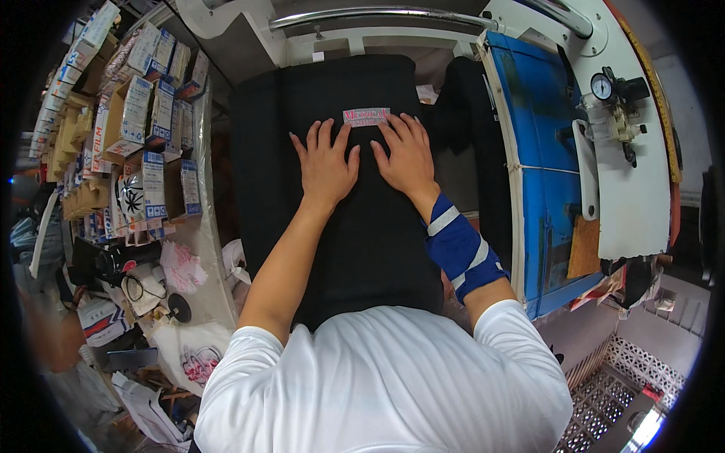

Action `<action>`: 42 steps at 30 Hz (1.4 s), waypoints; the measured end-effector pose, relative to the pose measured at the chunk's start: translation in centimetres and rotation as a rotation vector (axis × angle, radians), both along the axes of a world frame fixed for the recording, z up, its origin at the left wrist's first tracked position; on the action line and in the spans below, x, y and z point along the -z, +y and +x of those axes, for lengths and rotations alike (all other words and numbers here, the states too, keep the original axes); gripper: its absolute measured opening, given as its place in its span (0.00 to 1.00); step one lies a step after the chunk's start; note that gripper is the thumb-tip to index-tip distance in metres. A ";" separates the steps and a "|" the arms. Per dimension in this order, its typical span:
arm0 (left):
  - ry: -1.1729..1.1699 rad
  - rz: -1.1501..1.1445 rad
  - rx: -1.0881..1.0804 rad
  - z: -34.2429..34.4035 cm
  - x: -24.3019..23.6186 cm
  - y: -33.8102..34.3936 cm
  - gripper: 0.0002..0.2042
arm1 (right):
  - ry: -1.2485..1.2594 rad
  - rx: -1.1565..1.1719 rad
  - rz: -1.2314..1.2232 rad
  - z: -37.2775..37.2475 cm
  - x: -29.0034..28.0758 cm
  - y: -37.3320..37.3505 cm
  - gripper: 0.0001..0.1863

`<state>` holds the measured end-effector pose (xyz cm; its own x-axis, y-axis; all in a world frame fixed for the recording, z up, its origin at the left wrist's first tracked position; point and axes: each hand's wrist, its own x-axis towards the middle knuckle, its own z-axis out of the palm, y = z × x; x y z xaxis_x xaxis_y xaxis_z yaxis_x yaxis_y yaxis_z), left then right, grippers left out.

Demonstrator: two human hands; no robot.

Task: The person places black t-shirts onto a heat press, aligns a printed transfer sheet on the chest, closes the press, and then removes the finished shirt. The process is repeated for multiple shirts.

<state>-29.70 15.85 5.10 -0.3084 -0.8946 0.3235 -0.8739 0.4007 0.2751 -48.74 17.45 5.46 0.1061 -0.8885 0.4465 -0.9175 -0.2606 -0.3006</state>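
A small rectangular label with red and white lettering lies flat near the far end of a black cloth spread over a long board or platen. My left hand rests palm down on the cloth, fingers spread, its fingertips at the label's near left corner. On the other side my right hand lies palm down too, fingers apart, with fingertips touching or just beside the label's right end. Neither hand grips anything. A blue sleeve band with pale stripes wraps my right forearm.
Beyond the cloth runs a metal bar on a pale machine frame. To the right stand a blue panel and a pressure gauge with valve fittings. At left, stacked cardboard boxes crowd a table, with a white printed cloth nearer me.
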 end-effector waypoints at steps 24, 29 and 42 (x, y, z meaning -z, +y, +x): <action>0.001 -0.003 0.003 -0.1 -0.3 -0.1 0.25 | 0.041 0.019 0.047 0.1 0.1 -0.2 0.24; -0.006 0.004 -0.007 0.1 -0.3 0.0 0.25 | -0.194 0.101 -0.053 -1.8 0.7 -1.1 0.21; 0.006 0.021 -0.010 -0.4 -0.6 -0.1 0.24 | -2.217 0.274 0.395 -11.2 5.4 -5.4 0.21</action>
<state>-30.11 15.79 5.69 -0.2975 -0.9041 0.3068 -0.8763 0.3861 0.2882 -59.95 12.08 0.01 -0.2465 -0.8352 -0.4917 0.8281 0.0820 -0.5545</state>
